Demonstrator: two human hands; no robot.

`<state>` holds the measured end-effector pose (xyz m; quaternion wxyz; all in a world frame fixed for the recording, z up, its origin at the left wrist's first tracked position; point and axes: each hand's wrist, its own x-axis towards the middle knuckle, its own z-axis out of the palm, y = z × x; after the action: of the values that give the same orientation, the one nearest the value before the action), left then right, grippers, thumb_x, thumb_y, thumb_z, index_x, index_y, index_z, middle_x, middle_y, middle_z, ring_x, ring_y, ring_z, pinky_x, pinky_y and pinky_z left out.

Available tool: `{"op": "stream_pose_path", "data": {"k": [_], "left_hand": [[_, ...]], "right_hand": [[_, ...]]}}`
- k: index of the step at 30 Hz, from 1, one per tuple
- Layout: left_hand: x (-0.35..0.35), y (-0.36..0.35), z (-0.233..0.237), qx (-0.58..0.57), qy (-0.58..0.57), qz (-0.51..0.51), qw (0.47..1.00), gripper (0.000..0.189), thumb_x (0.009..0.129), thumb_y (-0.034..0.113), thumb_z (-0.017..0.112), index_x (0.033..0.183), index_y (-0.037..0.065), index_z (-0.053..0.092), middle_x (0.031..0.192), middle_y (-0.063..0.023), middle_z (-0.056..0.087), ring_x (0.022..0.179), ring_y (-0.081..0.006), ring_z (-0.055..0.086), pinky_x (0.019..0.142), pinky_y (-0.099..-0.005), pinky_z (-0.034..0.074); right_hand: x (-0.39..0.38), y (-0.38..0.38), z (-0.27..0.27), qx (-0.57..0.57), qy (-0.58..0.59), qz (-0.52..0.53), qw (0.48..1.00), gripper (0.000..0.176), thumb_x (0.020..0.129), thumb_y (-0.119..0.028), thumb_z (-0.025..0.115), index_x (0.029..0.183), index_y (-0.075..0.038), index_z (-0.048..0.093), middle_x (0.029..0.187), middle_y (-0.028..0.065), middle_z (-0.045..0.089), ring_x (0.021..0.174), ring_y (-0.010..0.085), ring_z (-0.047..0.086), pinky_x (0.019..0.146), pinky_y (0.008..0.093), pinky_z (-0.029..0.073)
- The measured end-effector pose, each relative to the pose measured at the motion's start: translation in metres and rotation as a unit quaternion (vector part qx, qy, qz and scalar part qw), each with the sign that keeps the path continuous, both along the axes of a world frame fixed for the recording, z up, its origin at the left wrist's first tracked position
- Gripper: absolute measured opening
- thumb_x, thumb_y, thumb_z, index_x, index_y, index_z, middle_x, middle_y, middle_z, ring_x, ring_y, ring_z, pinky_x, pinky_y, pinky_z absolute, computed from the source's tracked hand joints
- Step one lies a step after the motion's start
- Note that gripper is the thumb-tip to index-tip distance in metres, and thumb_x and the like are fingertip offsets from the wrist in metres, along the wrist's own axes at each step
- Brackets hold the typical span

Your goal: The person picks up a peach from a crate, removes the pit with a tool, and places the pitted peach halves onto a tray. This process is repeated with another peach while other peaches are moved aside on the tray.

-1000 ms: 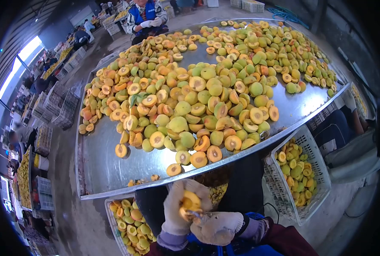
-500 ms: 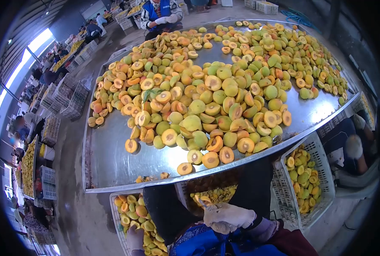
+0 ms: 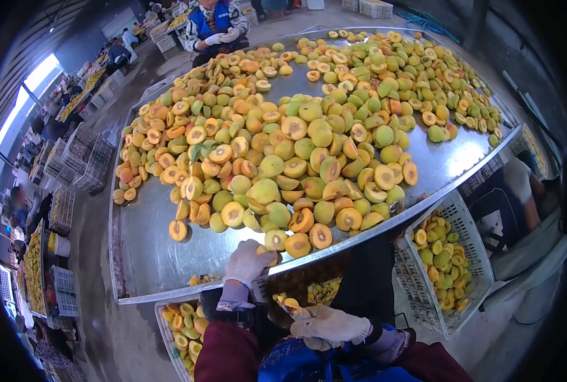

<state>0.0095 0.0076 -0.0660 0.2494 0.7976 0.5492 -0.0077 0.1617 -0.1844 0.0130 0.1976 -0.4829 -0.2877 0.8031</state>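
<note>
**Left hand at the table's near edge, right hand clasping a small tool**

Left hand, in a pale knitted glove: stretched forward to the near rim of the metal table. Its fingertips meet a fruit half at that rim; from where I stand I cannot tell whether they have closed around it.

Right hand, also gloved: drawn in low before the body, fingers wrapped about a small tool that points toward the table. An orange-yellow fruit piece sits at the tool's tip; how the two are joined is too small to make out.

Main heap of halved fruit: spread over the middle and far part of the table, green to orange skins, some cut faces upward. A green leaf lies among them.

Below the near edge, between the person's legs: small yellow pieces. A left crate and a right crate flank the legs, each holding fruit halves.

Across the table I note a co-worker in a blue vest, gloved hands together. Part of another person shows beyond the right crate.
</note>
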Motion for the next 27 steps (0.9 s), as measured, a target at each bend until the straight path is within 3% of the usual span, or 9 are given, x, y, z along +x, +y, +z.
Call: {"op": "stream_pose_path", "data": {"k": [4,6,8,11,14,16,21,23,27], "left_hand": [[0.006,-0.011,0.025,-0.150,-0.135,0.097,0.975,0.046,0.077,0.036,0.073,0.104,0.002,0.058,0.109,-0.0184,0.063,0.093,-0.0287,0.064,0.083,-0.0374,0.050],[0.001,-0.027,0.032,-0.296,-0.537,0.224,0.757,0.040,0.078,0.017,0.072,0.111,0.001,0.055,0.108,-0.0121,0.062,0.089,-0.0224,0.066,0.081,-0.0356,0.052],[-0.005,-0.051,0.049,-0.272,-0.522,0.136,0.797,0.038,0.080,0.012,0.070,0.112,0.001,0.055,0.109,-0.0107,0.063,0.091,-0.0214,0.065,0.082,-0.0342,0.052],[-0.004,-0.070,0.078,-0.048,-0.283,-0.081,0.954,0.038,0.086,0.015,0.067,0.118,0.001,0.053,0.111,-0.0120,0.064,0.095,-0.0190,0.063,0.082,-0.0296,0.051],[-0.008,-0.077,0.064,-0.097,-0.388,0.079,0.913,0.035,0.090,0.021,0.064,0.118,0.002,0.054,0.111,-0.0155,0.063,0.095,-0.0222,0.064,0.081,-0.0324,0.052],[-0.008,-0.085,0.070,-0.295,-0.617,0.233,0.691,0.035,0.093,0.027,0.059,0.115,0.000,0.053,0.103,-0.0162,0.063,0.096,-0.0264,0.062,0.085,-0.0376,0.052],[0.002,-0.106,0.068,-0.303,-0.605,0.230,0.700,0.057,0.096,0.049,0.048,0.114,-0.005,0.052,0.105,-0.0206,0.061,0.094,-0.0296,0.062,0.083,-0.0399,0.053],[0.008,-0.115,0.073,-0.269,-0.620,0.225,0.702,0.059,0.096,0.050,0.048,0.116,-0.005,0.052,0.107,-0.0207,0.060,0.093,-0.0298,0.062,0.084,-0.0400,0.053],[0.006,-0.123,0.067,-0.216,-0.629,0.188,0.723,0.059,0.096,0.049,0.049,0.119,-0.005,0.051,0.110,-0.0208,0.060,0.096,-0.0303,0.062,0.084,-0.0409,0.053]], "right_hand": [[0.002,0.002,-0.010,0.010,0.000,-0.004,1.000,0.029,0.090,-0.040,0.057,0.091,-0.011,0.056,0.063,0.0022,0.056,0.050,0.0120,0.056,0.042,0.0259,0.043],[0.004,0.002,-0.012,0.014,-0.015,-0.006,1.000,0.030,0.090,-0.040,0.056,0.095,-0.011,0.057,0.066,0.0045,0.059,0.056,0.0162,0.061,0.048,0.0293,0.047],[0.008,0.005,-0.003,0.250,-0.205,0.070,0.944,0.035,0.090,-0.044,0.052,0.103,-0.012,0.057,0.077,0.0098,0.064,0.072,0.0265,0.065,0.064,0.0371,0.052],[0.009,0.016,0.025,0.230,-0.282,0.093,0.927,0.041,0.090,-0.048,0.049,0.109,-0.013,0.056,0.090,0.0131,0.065,0.085,0.0330,0.064,0.076,0.0424,0.050],[0.001,0.005,0.021,0.208,-0.311,0.030,0.927,0.043,0.090,-0.050,0.049,0.110,-0.012,0.055,0.094,0.0143,0.064,0.084,0.0322,0.064,0.074,0.0428,0.051],[0.000,0.004,0.018,0.170,-0.245,0.022,0.954,0.041,0.090,-0.049,0.050,0.109,-0.013,0.055,0.094,0.0138,0.063,0.083,0.0326,0.064,0.073,0.0430,0.051],[-0.012,-0.003,0.003,0.269,-0.232,-0.012,0.934,0.037,0.090,-0.046,0.053,0.107,-0.013,0.055,0.089,0.0112,0.061,0.074,0.0323,0.064,0.069,0.0426,0.052],[-0.017,-0.008,-0.003,0.525,-0.401,-0.065,0.748,0.039,0.086,-0.042,0.066,0.104,-0.009,0.056,0.068,0.0038,0.062,0.062,0.0167,0.063,0.059,0.0287,0.049],[-0.020,-0.011,-0.010,0.528,-0.388,-0.066,0.753,0.037,0.086,-0.041,0.065,0.101,-0.008,0.057,0.063,0.0034,0.060,0.059,0.0179,0.062,0.058,0.0296,0.049]]}}
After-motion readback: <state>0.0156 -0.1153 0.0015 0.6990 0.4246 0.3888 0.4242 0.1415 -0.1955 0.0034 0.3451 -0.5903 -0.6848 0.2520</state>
